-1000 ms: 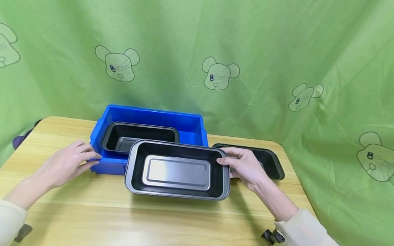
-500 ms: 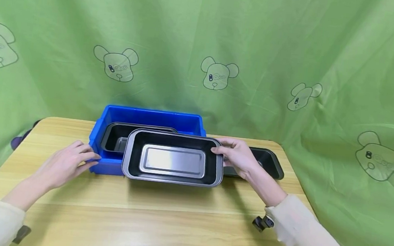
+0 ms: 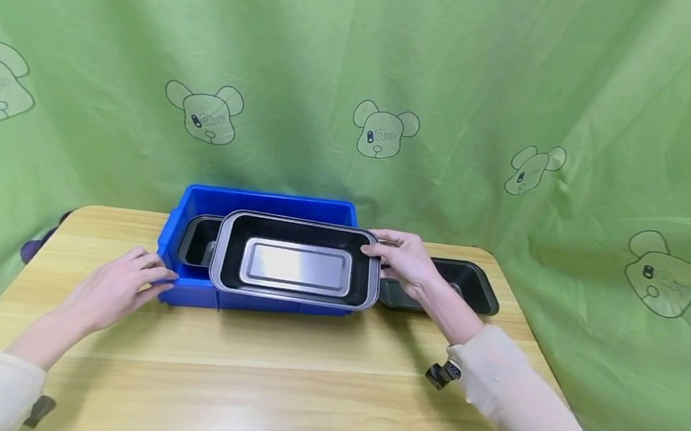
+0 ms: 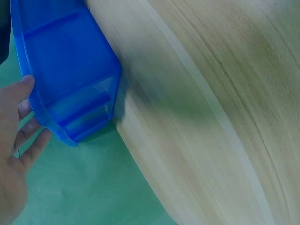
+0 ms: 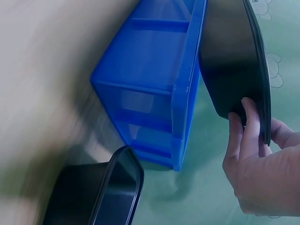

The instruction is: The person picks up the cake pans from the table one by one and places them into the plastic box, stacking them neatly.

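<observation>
My right hand [image 3: 403,261] grips the right end of a dark loaf pan [image 3: 296,267], thumb inside the rim and fingers beneath. The pan is held tilted above the front of a blue plastic bin [image 3: 189,294]; in the right wrist view its outer wall [image 5: 229,56] shows beside the bin's rim. My left hand [image 3: 119,289] holds the bin's front left corner, with the thumb and fingertips on the rim in the left wrist view. Inside the bin lies a second loaf pan [image 3: 197,240], mostly hidden behind the held one.
A third loaf pan [image 3: 465,286] stands on the wooden table [image 3: 299,395], right of the bin and partly behind my right hand. A green curtain [image 3: 314,41] hangs close behind the table and along its sides.
The held loaf pan has moved away from me and slightly left, from in front of the bin to over its front part. My left hand has stayed at the bin's corner.
</observation>
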Demonstrator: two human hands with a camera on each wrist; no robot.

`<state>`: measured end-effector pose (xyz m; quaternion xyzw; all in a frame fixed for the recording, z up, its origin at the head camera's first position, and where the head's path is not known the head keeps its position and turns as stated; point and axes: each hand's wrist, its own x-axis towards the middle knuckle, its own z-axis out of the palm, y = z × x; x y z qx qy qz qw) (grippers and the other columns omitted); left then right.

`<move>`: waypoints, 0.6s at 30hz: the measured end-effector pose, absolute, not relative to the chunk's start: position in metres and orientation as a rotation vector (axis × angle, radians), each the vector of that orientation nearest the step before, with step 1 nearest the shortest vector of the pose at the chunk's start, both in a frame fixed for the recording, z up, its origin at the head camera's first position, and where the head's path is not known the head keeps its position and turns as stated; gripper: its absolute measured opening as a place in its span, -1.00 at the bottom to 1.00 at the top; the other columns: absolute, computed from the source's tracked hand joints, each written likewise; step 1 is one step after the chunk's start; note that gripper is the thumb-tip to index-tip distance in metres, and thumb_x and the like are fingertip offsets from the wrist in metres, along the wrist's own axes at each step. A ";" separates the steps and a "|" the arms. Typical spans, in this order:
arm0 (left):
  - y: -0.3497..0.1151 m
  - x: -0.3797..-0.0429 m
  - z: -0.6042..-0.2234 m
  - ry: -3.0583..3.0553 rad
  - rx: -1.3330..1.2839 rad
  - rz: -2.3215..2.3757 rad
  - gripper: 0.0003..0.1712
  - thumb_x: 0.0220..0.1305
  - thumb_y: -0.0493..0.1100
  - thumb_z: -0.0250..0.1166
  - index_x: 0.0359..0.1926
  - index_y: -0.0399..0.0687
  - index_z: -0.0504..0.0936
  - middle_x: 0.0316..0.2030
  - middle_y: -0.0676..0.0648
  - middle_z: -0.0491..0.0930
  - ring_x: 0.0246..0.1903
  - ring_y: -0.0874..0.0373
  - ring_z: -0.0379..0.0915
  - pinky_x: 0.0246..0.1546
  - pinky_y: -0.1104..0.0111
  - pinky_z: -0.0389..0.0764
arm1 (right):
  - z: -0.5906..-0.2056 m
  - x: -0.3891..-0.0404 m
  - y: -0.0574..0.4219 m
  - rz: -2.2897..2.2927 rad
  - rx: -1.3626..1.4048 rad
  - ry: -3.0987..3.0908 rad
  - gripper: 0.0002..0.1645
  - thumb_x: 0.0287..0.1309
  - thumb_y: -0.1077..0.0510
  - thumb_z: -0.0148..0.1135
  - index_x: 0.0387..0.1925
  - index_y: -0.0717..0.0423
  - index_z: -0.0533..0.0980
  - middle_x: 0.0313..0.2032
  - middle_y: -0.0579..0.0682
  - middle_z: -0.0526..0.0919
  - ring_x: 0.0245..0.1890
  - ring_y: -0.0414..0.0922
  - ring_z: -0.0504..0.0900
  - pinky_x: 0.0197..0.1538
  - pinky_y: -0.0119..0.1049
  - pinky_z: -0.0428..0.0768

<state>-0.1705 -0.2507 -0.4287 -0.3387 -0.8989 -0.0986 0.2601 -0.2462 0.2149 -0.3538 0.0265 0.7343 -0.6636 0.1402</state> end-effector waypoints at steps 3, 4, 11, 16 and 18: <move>-0.250 -0.171 -0.429 -2.435 -0.917 -0.269 -0.71 -0.02 -0.31 0.64 -0.21 -0.02 0.84 -0.31 0.03 0.72 -0.27 0.11 0.50 -0.35 0.20 0.68 | -0.354 -0.250 0.210 -1.933 0.065 2.124 -0.34 0.25 0.37 0.35 0.38 0.33 0.48 -0.37 -0.17 0.80 -0.46 -0.24 0.78 -0.37 -0.36 0.79; -0.250 -0.171 -0.429 -2.435 -0.919 -0.269 -0.71 -0.02 -0.31 0.64 -0.22 -0.02 0.84 -0.31 0.02 0.72 -0.27 0.11 0.50 -0.34 0.20 0.68 | -0.355 -0.251 0.209 -1.940 0.059 2.121 -0.34 0.25 0.36 0.36 0.38 0.33 0.48 -0.36 -0.17 0.81 -0.46 -0.25 0.78 -0.38 -0.37 0.78; -0.251 -0.172 -0.428 -2.417 -0.938 -0.272 -0.70 -0.05 -0.32 0.64 -0.22 -0.03 0.84 -0.31 0.02 0.72 -0.29 0.12 0.50 -0.38 0.22 0.66 | -0.361 -0.264 0.198 -1.983 0.068 2.097 -0.35 0.25 0.39 0.34 0.38 0.33 0.49 -0.43 -0.21 0.80 -0.51 -0.28 0.76 -0.44 -0.42 0.74; -0.250 -0.172 -0.428 -2.399 -0.962 -0.271 -0.68 -0.07 -0.32 0.64 -0.22 -0.05 0.84 -0.30 0.01 0.73 -0.29 0.12 0.50 -0.36 0.22 0.67 | -0.360 -0.273 0.191 -1.973 0.105 2.116 -0.36 0.25 0.38 0.35 0.37 0.28 0.51 -0.43 -0.18 0.80 -0.50 -0.27 0.76 -0.43 -0.41 0.75; -0.250 -0.171 -0.428 -2.396 -0.966 -0.275 -0.68 -0.08 -0.32 0.65 -0.22 -0.06 0.84 -0.31 0.00 0.73 -0.29 0.12 0.49 -0.35 0.22 0.66 | -0.360 -0.276 0.187 -1.967 0.107 2.126 -0.37 0.24 0.37 0.36 0.36 0.27 0.52 -0.43 -0.17 0.80 -0.52 -0.27 0.75 -0.44 -0.41 0.75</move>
